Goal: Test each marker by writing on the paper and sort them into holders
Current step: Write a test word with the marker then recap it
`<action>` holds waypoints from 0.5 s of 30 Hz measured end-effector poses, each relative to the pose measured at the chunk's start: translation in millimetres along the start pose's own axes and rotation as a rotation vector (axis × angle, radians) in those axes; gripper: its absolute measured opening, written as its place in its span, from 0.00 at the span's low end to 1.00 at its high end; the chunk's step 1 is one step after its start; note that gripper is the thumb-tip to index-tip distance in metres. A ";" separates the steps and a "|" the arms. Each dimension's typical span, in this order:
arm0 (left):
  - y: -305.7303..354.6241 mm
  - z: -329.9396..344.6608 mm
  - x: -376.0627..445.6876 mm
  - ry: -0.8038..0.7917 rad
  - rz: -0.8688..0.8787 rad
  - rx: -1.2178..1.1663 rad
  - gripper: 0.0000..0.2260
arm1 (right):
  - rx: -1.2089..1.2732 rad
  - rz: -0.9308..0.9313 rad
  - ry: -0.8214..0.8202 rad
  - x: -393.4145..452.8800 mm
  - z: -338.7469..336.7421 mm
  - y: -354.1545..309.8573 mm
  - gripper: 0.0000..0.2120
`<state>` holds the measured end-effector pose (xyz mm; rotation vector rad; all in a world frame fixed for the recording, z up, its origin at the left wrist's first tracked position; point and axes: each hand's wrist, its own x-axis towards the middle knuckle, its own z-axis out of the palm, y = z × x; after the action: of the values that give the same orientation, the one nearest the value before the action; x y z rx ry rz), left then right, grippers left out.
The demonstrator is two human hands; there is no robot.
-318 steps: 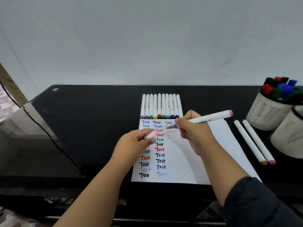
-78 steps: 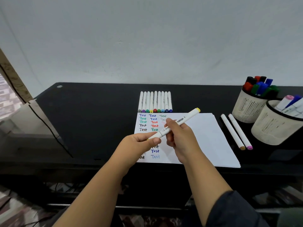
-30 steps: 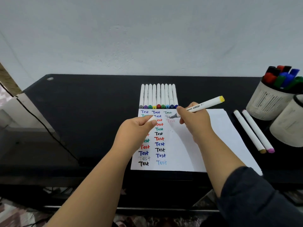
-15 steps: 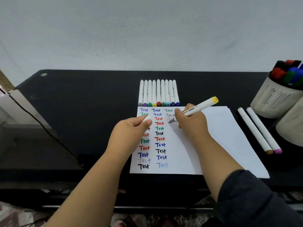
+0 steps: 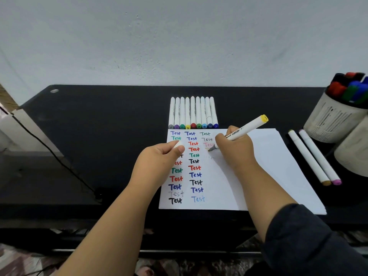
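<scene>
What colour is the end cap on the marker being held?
Yellow end cap; clearest in the head view.

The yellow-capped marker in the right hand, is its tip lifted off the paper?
No, the yellow-capped marker, gripped by the right hand, has its tip touching the paper.

1. Pale grey wall (image 5: 179, 40) fills upper half, w/ faint scuffs.
2. Black desk (image 5: 99, 126), glossy top, runs full width below wall.
3. Small round silver fitting (image 5: 54, 90) at desk's far left corner.
4. Thin black cable (image 5: 59, 162) crosses diagonally at left, ending near desk's front edge.
5. Patterned floor (image 5: 23, 257) along bottom edge, blurred.
</scene>
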<state>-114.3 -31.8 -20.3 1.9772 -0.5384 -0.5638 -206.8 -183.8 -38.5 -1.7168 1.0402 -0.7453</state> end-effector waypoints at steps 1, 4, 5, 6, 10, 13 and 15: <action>0.0 0.1 -0.2 -0.003 0.000 0.005 0.15 | 0.003 0.005 0.002 0.2 0.0 0.2 0.14; -0.8 -0.7 0.4 -0.007 0.004 0.002 0.15 | 0.018 0.009 0.008 -0.1 -1.0 -0.6 0.13; -0.7 -0.9 0.9 -0.005 0.002 0.002 0.15 | 0.052 0.014 0.012 -0.3 -2.2 -1.4 0.13; -0.4 -0.9 1.3 -0.004 -0.001 0.004 0.15 | 0.101 0.023 0.016 -0.4 -3.9 -2.7 0.12; 1.0 0.4 1.1 -0.016 -0.003 0.013 0.15 | 0.219 0.058 -0.024 3.4 -11.0 -8.7 0.11; 0.8 0.4 0.9 -0.023 -0.006 0.012 0.15 | 0.208 0.046 -0.070 5.3 -15.2 -11.9 0.03; 1.1 -0.1 0.9 -0.022 -0.016 0.010 0.15 | 0.171 0.018 -0.096 5.2 -17.6 -11.8 0.03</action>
<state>-113.7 -32.8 -19.4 1.9882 -0.5404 -0.5950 -215.5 -193.6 -21.2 -1.5784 0.8989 -0.7121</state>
